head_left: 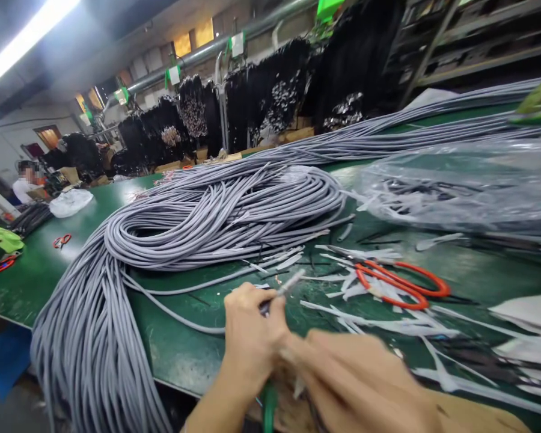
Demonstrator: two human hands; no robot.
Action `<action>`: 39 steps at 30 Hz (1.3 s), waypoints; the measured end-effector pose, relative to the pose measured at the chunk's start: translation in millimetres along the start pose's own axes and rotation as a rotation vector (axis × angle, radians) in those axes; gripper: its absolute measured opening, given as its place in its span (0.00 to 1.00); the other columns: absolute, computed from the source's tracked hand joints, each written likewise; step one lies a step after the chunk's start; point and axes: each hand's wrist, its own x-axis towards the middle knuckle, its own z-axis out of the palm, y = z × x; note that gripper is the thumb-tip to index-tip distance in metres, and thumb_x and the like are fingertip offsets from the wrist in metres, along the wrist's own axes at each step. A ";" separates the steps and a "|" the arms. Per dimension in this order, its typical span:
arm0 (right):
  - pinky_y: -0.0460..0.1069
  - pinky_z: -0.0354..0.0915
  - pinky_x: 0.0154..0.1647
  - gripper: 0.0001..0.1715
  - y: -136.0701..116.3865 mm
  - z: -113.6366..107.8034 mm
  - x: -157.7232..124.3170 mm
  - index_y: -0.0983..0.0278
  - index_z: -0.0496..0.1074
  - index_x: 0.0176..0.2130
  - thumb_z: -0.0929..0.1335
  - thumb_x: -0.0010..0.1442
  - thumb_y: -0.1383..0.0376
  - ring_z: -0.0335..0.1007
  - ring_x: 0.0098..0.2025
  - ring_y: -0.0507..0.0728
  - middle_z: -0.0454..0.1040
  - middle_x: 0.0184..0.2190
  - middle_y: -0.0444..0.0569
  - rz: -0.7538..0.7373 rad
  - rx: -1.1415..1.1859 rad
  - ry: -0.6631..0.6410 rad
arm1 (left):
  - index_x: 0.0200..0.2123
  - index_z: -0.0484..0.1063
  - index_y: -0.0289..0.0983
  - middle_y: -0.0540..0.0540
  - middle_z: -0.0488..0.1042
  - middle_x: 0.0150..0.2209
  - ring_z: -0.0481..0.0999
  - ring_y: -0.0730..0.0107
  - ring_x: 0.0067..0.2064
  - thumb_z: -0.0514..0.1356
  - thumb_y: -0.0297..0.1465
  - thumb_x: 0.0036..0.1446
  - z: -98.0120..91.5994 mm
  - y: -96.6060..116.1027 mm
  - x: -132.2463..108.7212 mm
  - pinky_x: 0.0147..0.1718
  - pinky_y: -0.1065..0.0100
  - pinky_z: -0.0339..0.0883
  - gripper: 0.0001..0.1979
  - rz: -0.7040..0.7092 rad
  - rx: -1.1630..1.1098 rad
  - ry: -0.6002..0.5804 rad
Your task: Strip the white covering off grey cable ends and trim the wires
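My left hand [251,331] is closed around a grey cable [193,325], with a short pale end [292,282] sticking out past the thumb. Something dark shows between the thumb and forefinger. Close on its right, my right hand [356,373] is blurred, its fingers curled together near the left wrist; whatever they grip is hidden. A green piece [269,406], too blurred to name, shows below the hands. Beyond them lies a large looped bundle of grey cables [207,222]. Red-handled scissors [401,282] rest to the right among white strips [374,322].
Cable ends hang over the front edge of the green table [180,355] at left. A clear plastic bag [469,180] lies at right. More red-handled scissors [62,241] sit at far left. Black cables [270,90] hang on racks behind. A person [24,183] is far left.
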 end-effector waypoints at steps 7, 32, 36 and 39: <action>0.44 0.59 0.19 0.10 14.6 -11.9 11.6 0.64 0.70 0.26 0.64 0.59 0.67 0.65 0.17 0.49 0.73 0.18 0.46 0.199 0.057 0.070 | 0.31 0.75 0.32 0.44 0.75 0.26 0.72 0.70 0.28 0.54 0.24 0.56 -4.2 1.0 3.5 0.29 0.71 0.65 0.09 0.053 -0.040 0.095; 0.44 0.58 0.17 0.17 4.0 -2.0 2.6 0.62 0.66 0.22 0.60 0.61 0.69 0.63 0.14 0.48 0.70 0.15 0.42 0.140 0.174 -0.134 | 0.34 0.77 0.34 0.47 0.72 0.23 0.68 0.73 0.23 0.55 0.23 0.53 2.3 6.7 -3.2 0.22 0.72 0.64 0.10 0.153 0.023 0.026; 0.45 0.61 0.24 0.07 -7.4 -13.2 -1.4 0.62 0.68 0.32 0.62 0.59 0.70 0.68 0.19 0.50 0.73 0.19 0.43 -0.020 0.194 -0.030 | 0.31 0.76 0.34 0.46 0.73 0.24 0.70 0.72 0.25 0.56 0.24 0.52 4.2 3.5 -1.4 0.25 0.71 0.66 0.08 0.041 0.087 -0.041; 0.44 0.60 0.22 0.06 -1.7 -15.9 2.0 0.63 0.67 0.30 0.63 0.59 0.70 0.66 0.17 0.49 0.73 0.19 0.43 0.070 0.119 0.005 | 0.31 0.75 0.34 0.45 0.76 0.27 0.72 0.70 0.27 0.54 0.25 0.55 1.3 2.2 0.5 0.28 0.70 0.67 0.09 -0.015 0.052 0.033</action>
